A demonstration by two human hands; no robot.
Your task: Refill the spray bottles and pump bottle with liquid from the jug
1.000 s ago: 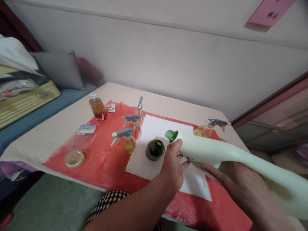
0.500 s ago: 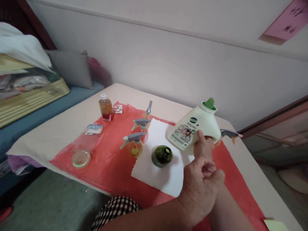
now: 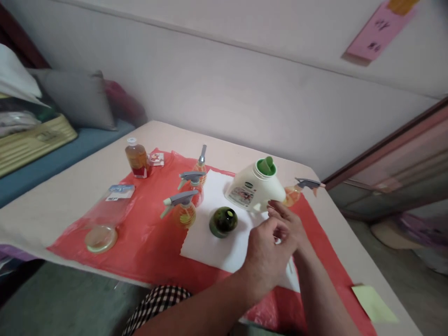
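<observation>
A pale green detergent jug [image 3: 238,186] stands uncapped on the table, with a green spout piece in its mouth. My right hand [image 3: 289,221] is just in front of its lower right side, fingers stretched toward it; whether they touch is unclear. In front of that wrist, my left hand [image 3: 268,247] is closed, thumb and fingers curled together; I cannot make out anything in it. A dark green rounded bottle or cap [image 3: 223,222] rests on the white paper [image 3: 206,249], to the left of both hands.
Left of the paper stand several spray bottles [image 3: 185,213]; another spray bottle [image 3: 292,195] is right of the jug. An amber bottle [image 3: 137,159], a clear packet [image 3: 117,203] and a round clear lid [image 3: 101,239] lie farther left. Red plastic sheet [image 3: 150,238] covers the table.
The jug has gone from tilted in my right hand to upright on the table. My right hand has come away from its handle. The view has shifted to the right.
</observation>
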